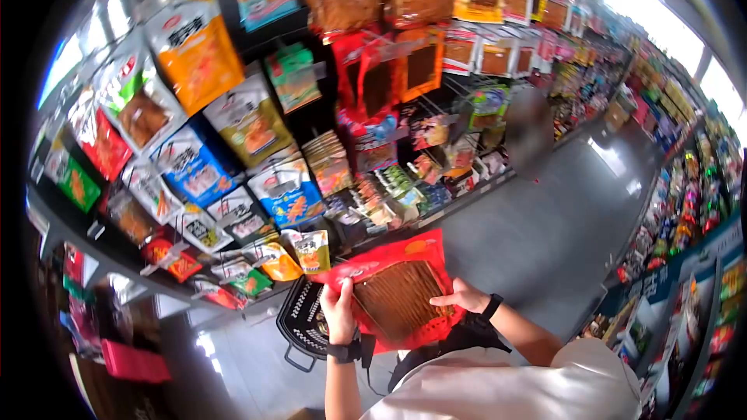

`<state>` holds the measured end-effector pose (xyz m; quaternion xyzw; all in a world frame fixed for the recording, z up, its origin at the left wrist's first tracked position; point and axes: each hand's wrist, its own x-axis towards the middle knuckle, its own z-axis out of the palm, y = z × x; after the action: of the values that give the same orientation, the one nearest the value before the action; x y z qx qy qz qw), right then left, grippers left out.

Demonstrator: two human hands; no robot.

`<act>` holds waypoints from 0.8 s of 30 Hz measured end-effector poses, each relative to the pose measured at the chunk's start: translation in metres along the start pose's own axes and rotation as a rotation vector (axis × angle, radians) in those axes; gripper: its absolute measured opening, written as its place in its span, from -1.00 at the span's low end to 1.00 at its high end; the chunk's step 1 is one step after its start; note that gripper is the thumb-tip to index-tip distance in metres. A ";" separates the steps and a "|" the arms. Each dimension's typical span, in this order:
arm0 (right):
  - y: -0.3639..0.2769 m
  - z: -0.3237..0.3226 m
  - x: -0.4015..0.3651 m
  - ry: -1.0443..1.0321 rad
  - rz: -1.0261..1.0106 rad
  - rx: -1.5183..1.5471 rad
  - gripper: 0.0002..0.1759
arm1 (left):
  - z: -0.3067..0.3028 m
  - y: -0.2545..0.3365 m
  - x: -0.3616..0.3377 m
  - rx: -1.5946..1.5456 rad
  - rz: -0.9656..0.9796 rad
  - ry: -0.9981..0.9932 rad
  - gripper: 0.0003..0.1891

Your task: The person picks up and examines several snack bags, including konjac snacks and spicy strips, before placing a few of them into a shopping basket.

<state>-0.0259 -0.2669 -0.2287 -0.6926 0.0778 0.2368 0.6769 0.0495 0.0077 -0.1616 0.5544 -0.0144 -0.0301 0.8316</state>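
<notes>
1. We hold a red pack [401, 295] in front of our body, gripped at both side edges, its face turned up toward us and slightly tilted. Brown strips show through its window.
2. Our left hand [338, 313] grasps the pack's left edge, thumb on the front; we cannot see all its fingers.
3. Our right hand [464, 295] grasps the right edge, thumb laid over the front near the window; the fingers behind are hidden.
4. We wear a dark band on each wrist and a white shirt [513, 385].
5. Just beside our left hand we see a black basket [293, 325] with slotted walls, partly covered by the pack and hand. We cannot tell what it rests on.
6. Ahead and to our left, a rack [257, 45] carries rows of hanging packets: an orange one [204, 70], a blue one [194, 169], and, further right, large red ones with brown contents.
7. Beyond the pack we see the grey floor [537, 194] of an aisle, with a shelf [671, 214] of small colourful goods along our right.
8. At the lower left lies a pink box [134, 362].
</notes>
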 end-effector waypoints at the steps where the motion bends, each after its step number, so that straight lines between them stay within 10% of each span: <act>1: -0.006 -0.004 -0.011 0.024 -0.097 0.000 -0.37 | 0.020 0.000 0.004 -0.029 0.010 -0.035 -0.87; 16: -0.124 -0.215 -0.040 0.512 -0.704 0.180 -0.73 | 0.264 -0.032 0.055 0.095 0.146 -0.228 -0.79; 24: -0.181 -0.275 0.014 0.344 -0.769 0.323 -0.79 | 0.311 -0.041 0.091 0.143 0.218 -0.088 -0.83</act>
<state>0.1248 -0.5188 -0.0795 -0.5860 -0.0381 -0.1657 0.7922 0.1206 -0.3009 -0.0807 0.6055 -0.1130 0.0373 0.7869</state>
